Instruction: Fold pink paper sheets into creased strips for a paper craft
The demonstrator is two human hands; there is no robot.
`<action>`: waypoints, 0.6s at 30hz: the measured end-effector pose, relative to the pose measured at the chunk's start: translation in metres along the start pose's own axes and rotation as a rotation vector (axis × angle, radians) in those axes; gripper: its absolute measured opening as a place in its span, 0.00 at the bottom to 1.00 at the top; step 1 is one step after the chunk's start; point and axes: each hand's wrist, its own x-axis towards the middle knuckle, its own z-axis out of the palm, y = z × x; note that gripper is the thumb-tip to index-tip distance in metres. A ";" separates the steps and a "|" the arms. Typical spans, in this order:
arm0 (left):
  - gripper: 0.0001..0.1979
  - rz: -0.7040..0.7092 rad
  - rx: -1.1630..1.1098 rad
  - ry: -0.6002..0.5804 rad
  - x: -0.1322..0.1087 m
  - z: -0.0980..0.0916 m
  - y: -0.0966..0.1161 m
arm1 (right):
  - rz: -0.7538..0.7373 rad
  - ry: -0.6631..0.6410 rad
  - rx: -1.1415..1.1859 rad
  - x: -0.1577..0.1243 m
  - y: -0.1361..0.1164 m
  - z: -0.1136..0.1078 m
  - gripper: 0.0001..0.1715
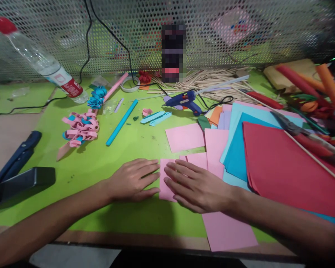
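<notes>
A small piece of pink paper (pixel 165 188) lies flat on the green tabletop in front of me. My right hand (pixel 191 184) rests palm down over its right part, fingers stretched out toward the left. At the paper's left edge lies my left hand (pixel 138 178), also flat, its fingertips touching or just beside that edge. Part of the paper is hidden beneath my right hand. Just beyond sits a separate pink sheet (pixel 185 137), and a longer pink sheet (pixel 229 230) runs under my right wrist.
Red paper sheets (pixel 293 167) and blue ones are stacked at right, with pliers (pixel 304 137) on top. A blue glue gun (pixel 184 99) lies behind, near many thin sticks (pixel 212 80). Leftward are a water bottle (pixel 53 70), pink-and-blue paper loops (pixel 82 128) and a stapler (pixel 16 158).
</notes>
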 end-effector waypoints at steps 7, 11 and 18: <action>0.16 -0.008 -0.019 -0.006 -0.002 0.000 0.000 | 0.002 -0.023 0.038 -0.001 0.002 0.001 0.26; 0.16 -0.009 -0.013 -0.011 -0.003 0.001 0.000 | 0.003 -0.014 0.044 -0.001 0.003 0.002 0.26; 0.16 -0.017 0.008 -0.015 -0.003 0.001 0.001 | -0.005 -0.005 0.047 -0.001 0.003 0.003 0.27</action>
